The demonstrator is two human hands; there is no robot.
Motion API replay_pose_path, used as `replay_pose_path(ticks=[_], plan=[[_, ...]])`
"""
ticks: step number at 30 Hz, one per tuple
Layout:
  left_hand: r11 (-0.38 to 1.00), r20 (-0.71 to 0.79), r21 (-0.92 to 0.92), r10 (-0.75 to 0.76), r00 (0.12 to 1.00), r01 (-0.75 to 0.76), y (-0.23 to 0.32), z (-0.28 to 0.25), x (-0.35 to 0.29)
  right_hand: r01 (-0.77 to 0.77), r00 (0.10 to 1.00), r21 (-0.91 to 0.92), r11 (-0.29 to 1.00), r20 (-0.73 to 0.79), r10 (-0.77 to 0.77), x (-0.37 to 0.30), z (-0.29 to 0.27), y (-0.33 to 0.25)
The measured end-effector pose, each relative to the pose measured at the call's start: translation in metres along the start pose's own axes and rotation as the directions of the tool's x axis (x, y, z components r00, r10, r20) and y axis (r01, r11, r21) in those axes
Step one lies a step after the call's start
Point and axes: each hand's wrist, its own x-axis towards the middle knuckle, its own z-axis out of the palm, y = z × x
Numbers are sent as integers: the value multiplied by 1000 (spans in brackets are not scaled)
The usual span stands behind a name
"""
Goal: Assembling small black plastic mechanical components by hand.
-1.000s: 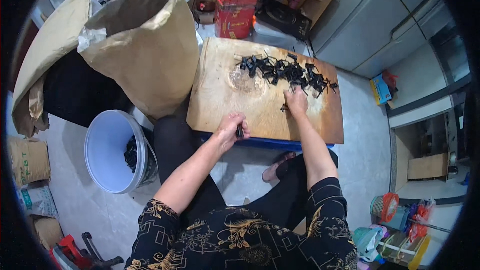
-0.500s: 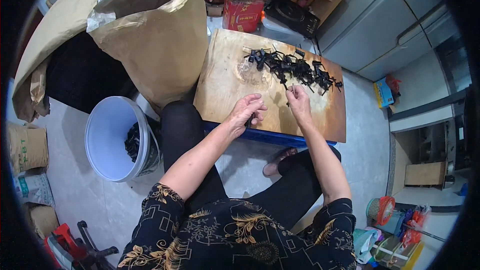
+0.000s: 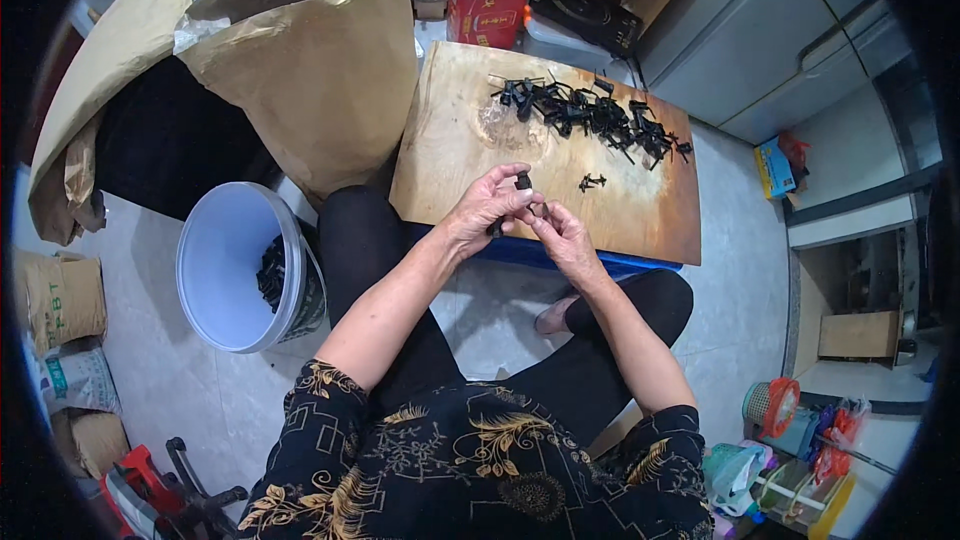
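My left hand (image 3: 486, 208) is closed around a black plastic part (image 3: 523, 181), whose top shows above the fingers. A dark end also shows below that hand, by the board's near edge. My right hand (image 3: 566, 240) meets it from the right, thumb and fingertips pinched together at the part. Whatever lies between those fingertips is too small to make out. Beyond the hands, a loose heap of black plastic parts (image 3: 590, 112) covers the far right of the wooden board (image 3: 440, 130). One small branched black piece (image 3: 592, 182) lies apart from the heap, nearer to me.
On my left stands a white bucket (image 3: 215, 240) with black parts at its bottom. Behind it a tall brown paper sack (image 3: 310, 80) gapes at the top and borders the board. A red box (image 3: 488, 5) stands past the far edge, and grey cabinets (image 3: 750, 40) line the right.
My right hand has moved left and nearer, from below the heap to my left hand. The small branched piece now lies visible on the board where that hand was.
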Motion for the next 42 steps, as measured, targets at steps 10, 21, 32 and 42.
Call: replay_pose_path(ticks=[10, 21, 32, 42], plan=[[968, -65, 251, -2, 998, 19, -5, 9, -3, -94, 994, 22, 995, -58, 95, -6, -4, -11], [780, -55, 622, -45, 997, 70, -17, 13, 2, -50, 992, -84, 995, 115, 60, -3, -12, -6], [664, -94, 745, -5, 996, 73, -21, 14, 5, -141, 982, -192, 971, 94, 162, 2, -9, -5], [413, -84, 909, 308, 948, -54, -38, 2, 12, 0, 1000, -177, 984, -15, -3, 17, 1, 19]])
